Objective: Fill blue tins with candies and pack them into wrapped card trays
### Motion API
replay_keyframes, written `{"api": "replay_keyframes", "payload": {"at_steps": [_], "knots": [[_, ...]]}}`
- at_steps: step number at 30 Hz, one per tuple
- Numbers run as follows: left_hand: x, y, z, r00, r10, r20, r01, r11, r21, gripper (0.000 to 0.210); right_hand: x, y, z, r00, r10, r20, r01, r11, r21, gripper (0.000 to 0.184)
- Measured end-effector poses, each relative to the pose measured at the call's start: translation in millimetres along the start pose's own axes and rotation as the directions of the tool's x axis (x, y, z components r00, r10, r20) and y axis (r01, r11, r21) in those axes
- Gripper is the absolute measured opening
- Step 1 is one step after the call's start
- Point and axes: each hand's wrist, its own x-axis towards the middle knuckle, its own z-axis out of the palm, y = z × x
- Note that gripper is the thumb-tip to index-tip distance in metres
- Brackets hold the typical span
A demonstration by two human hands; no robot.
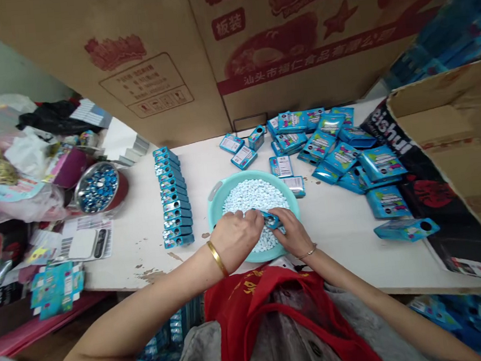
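My right hand (291, 233) grips a small blue box (271, 220), which has a hole in its end, above the mint-green basin (215, 212). Curled fingers of my left hand (241, 234) meet at the box's left side; what they pinch is hidden. Small white candies (255, 193) fill the basin beneath both hands. To the left stands a column of blue boxes (175, 206) side by side, several with white showing in their holes. More blue boxes (322, 144) lie in a loose pile at the right, beyond the basin.
Large cardboard cartons (160, 52) wall off the table's back. An open carton (453, 143) stands at the right edge. On the left are a metal bowl (99, 187) of blue-and-silver pieces, a white scale (83, 244), plastic bags and a flattened blue box (57, 289).
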Motion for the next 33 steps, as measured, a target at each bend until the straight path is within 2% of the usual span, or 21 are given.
{"api": "replay_keyframes", "payload": {"at_steps": [3,5,7,11,14,16,20,22,24,26,28,31,33], "knots": [[-10,-12,16.1,0.996,-0.033,-0.08,0.021,0.989,-0.149,0.027,-8,-2,0,1.0,0.021,0.011,-0.022,0.999,0.025,0.038],[-18,-20,38.9,0.985,-0.042,-0.166,-0.009,0.955,-0.295,0.05,-12,-7,3,0.998,-0.006,0.061,0.003,0.998,0.059,0.036],[-28,-22,66.6,0.978,-0.054,-0.199,-0.028,0.921,-0.389,0.067,-15,-19,9,0.99,-0.077,0.121,0.065,0.992,0.105,0.034],[-48,-23,110.2,0.982,-0.117,-0.149,0.042,0.902,-0.43,0.04,-15,-48,28,0.963,-0.164,0.213,0.127,0.976,0.18,0.032],[-54,-47,123.3,0.962,-0.17,-0.216,0.054,0.888,-0.456,0.034,-1,-52,34,0.964,-0.158,0.215,0.129,0.981,0.143,0.05],[-49,-81,123.6,0.922,-0.245,-0.299,0.082,0.879,-0.469,0.032,18,-37,26,0.982,-0.129,0.139,0.121,0.99,0.065,0.055],[-9,-184,110.4,0.801,-0.414,-0.433,0.235,0.882,-0.408,0.021,59,31,-8,0.996,-0.026,-0.088,0.012,0.988,-0.154,0.035],[22,-240,103.0,0.768,-0.479,-0.425,0.355,0.871,-0.34,0.021,76,66,-21,0.99,0.018,-0.142,-0.052,0.968,-0.244,0.036],[53,-290,98.8,0.758,-0.536,-0.372,0.471,0.844,-0.256,0.023,95,91,-22,0.99,0.05,-0.129,-0.084,0.958,-0.273,0.037],[81,-332,99.1,0.76,-0.563,-0.323,0.53,0.826,-0.192,0.022,121,105,-12,0.994,0.068,-0.08,-0.088,0.958,-0.274,0.037],[103,-366,104.1,0.773,-0.563,-0.29,0.539,0.826,-0.165,0.021,156,113,6,0.993,0.094,-0.071,-0.111,0.949,-0.296,0.043],[124,-402,117.9,0.795,-0.556,-0.243,0.536,0.831,-0.148,0.02,216,125,36,0.974,0.186,-0.127,-0.218,0.919,-0.329,0.072],[133,-418,128.2,0.806,-0.554,-0.209,0.536,0.832,-0.139,0.022,250,136,54,0.94,0.307,-0.152,-0.339,0.891,-0.302,0.094]]}}
